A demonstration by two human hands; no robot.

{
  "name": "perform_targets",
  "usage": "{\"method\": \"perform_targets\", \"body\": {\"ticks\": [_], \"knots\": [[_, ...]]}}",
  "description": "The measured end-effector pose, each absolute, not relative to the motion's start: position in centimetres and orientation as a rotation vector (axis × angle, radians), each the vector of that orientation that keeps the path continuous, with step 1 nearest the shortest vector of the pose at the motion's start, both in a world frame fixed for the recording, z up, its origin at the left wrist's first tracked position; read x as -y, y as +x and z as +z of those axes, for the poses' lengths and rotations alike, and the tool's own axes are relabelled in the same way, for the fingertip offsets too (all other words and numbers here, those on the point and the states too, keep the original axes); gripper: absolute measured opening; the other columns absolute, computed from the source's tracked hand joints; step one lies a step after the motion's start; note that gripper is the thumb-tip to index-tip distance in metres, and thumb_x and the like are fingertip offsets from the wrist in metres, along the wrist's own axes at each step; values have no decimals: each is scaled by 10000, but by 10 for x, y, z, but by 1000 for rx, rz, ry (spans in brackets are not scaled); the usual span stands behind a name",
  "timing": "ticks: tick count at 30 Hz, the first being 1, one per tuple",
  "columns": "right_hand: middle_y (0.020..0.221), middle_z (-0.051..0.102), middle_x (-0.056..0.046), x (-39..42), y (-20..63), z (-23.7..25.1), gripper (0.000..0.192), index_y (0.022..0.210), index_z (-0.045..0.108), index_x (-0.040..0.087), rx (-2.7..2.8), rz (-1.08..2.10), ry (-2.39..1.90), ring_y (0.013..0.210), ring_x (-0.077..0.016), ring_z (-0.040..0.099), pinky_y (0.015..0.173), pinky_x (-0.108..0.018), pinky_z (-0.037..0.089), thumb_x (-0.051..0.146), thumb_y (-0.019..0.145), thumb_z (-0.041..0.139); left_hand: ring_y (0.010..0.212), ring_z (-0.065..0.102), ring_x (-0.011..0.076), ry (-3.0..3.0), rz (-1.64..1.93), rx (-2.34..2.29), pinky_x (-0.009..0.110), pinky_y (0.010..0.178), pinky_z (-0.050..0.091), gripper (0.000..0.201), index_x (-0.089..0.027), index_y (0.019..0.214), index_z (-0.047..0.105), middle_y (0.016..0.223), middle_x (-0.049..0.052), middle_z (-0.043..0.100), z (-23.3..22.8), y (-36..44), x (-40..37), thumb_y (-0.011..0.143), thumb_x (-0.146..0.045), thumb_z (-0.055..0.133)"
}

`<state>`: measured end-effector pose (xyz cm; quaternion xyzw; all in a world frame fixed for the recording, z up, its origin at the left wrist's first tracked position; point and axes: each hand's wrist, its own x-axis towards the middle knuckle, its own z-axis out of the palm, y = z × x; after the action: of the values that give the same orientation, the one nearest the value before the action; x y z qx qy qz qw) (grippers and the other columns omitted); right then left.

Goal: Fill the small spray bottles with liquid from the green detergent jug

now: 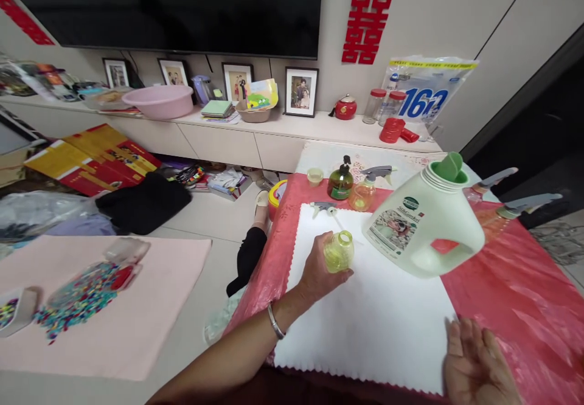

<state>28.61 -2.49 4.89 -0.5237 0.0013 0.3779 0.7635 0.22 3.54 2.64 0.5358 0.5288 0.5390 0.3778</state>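
My left hand (319, 271) is closed around a small yellow-green bottle (339, 251), which stands upright and uncapped on the white cloth (365, 326) spread over the red-covered surface (524, 295). My right hand (474, 365) is released, palm up and fingers loose, holding nothing, low at about five o'clock from the bottle and well apart from it. The relation I watch is between that small bottle and the big white detergent jug (424, 228): the jug lies just to the bottle's three o'clock, near but, as far as I can tell, not touching. The jug is tilted, its long axis running from its base at about eight o'clock up to its green spout (449, 168) at about one o'clock, so the spout points away from the small bottle's mouth. I cannot see anything holding the jug; whether it rests on the cloth or is off it I cannot tell. The left hand is already on the bottle; the right hand is the nearer one to the jug, which sits at its eleven o'clock. A loose grey trigger spray head (325, 208) lies on the cloth at the bottle's eleven o'clock.
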Motion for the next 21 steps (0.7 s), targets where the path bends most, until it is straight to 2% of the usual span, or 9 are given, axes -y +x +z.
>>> {"method": "perform_targets", "body": {"ticks": [4, 7, 10, 12, 14, 16, 19, 21], "knots": [[1120, 693, -20, 24, 289, 44, 350, 881, 729, 202, 19, 853, -1171, 1157, -177, 655, 1083, -319, 577, 176, 541, 808, 1347, 551, 381, 1372, 1381, -1335, 591, 1167, 427, 929, -229, 1400, 408, 1398, 153, 559, 27, 2, -35, 646, -456, 902], [1041, 704, -44, 26, 281, 45, 389, 894, 741, 185, 155, 773, -1203, 1007, -171, 687, 959, -293, 628, 228, 529, 870, 1346, 550, 383, 1363, 1374, -1331, 592, 1169, 422, 915, -228, 1398, 409, 1396, 153, 563, 28, 1, -35, 653, -444, 896], [1004, 719, -58, 27, 262, 59, 500, 980, 757, 169, 395, 765, -1253, 876, -144, 701, 864, -216, 624, 316, 540, 942, 1352, 546, 381, 1357, 1376, -1333, 582, 1174, 421, 924, -221, 1398, 410, 1400, 153, 559, 29, 2, -35, 640, -421, 901], [1037, 725, -61, 22, 248, 72, 515, 1051, 754, 177, 647, 784, -1310, 860, -140, 710, 825, -192, 606, 411, 628, 929, 1357, 545, 382, 1341, 1374, -1347, 580, 1172, 426, 931, -223, 1393, 414, 1402, 152, 561, 28, 2, -36, 624, -395, 910], [1043, 726, -62, 10, 234, 84, 443, 1097, 738, 191, 1074, 709, -1402, 868, -160, 716, 790, -222, 598, 504, 795, 824, 1360, 547, 376, 1307, 1383, -1372, 577, 1174, 431, 920, -236, 1385, 421, 1404, 147, 569, 27, 2, -36, 617, -352, 913], [1059, 716, -71, -9, 219, 91, 400, 1105, 716, 195, 1558, 563, -1449, 911, -198, 710, 798, -300, 599, 554, 956, 620, 1357, 554, 365, 1266, 1425, -1404, 567, 1173, 441, 908, -259, 1374, 428, 1400, 138, 580, 27, 3, -36, 608, -317, 913], [1162, 684, -87, -43, 193, 90, 420, 1128, 708, 194, 1832, 546, -1422, 1009, -231, 676, 849, -367, 595, 512, 979, 477, 1339, 568, 353, 1211, 1527, -1435, 559, 1161, 458, 905, -278, 1369, 425, 1389, 131, 592, 27, 2, -36, 609, -348, 910], [1240, 653, -118, -63, 176, 85, 358, 1170, 692, 165, 1961, 524, -1467, 1174, -266, 612, 1011, -432, 538, 357, 964, 472, 1326, 580, 347, 1186, 1579, -1431, 552, 1149, 471, 906, -271, 1380, 410, 1397, 137, 592, 29, 1, -36, 630, -409, 899]]}}
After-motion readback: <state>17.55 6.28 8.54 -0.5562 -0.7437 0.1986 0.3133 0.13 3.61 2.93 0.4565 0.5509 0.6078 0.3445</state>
